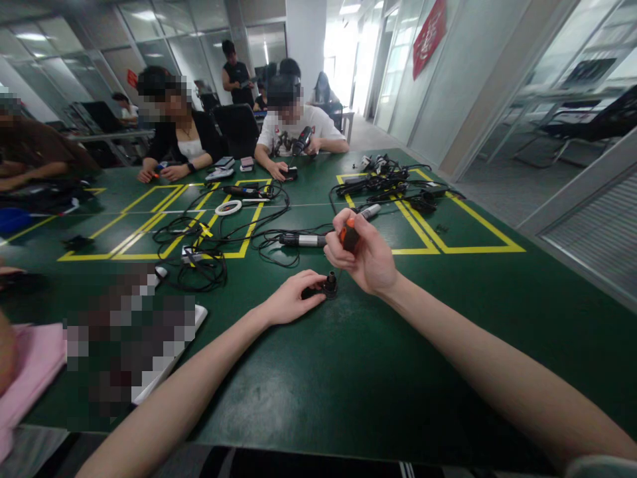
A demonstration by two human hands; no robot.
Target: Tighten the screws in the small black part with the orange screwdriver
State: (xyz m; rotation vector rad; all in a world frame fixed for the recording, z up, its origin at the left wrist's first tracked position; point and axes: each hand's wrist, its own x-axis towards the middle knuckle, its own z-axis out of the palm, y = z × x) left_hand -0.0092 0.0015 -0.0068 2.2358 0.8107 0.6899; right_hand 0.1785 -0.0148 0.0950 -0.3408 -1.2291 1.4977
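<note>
The left hand (293, 297) lies low on the tabletop (279, 405), thumb and fingertips closed about a small black part (330, 285), apparently to keep it upright and still. To the right and above, the right hand (371, 255) is wrapped around an orange-and-black handle (350, 234), probably so its thin shaft can point down toward the part; whether the tip touches, I cannot tell. Beyond, a black-and-silver tool (304, 240) lies among cables (199, 265).

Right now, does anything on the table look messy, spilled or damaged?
The black cables at right lie tangled across the yellow tape, which looks untidy. No spill shows; the small black part by your left hand is too small to judge for damage.
</note>
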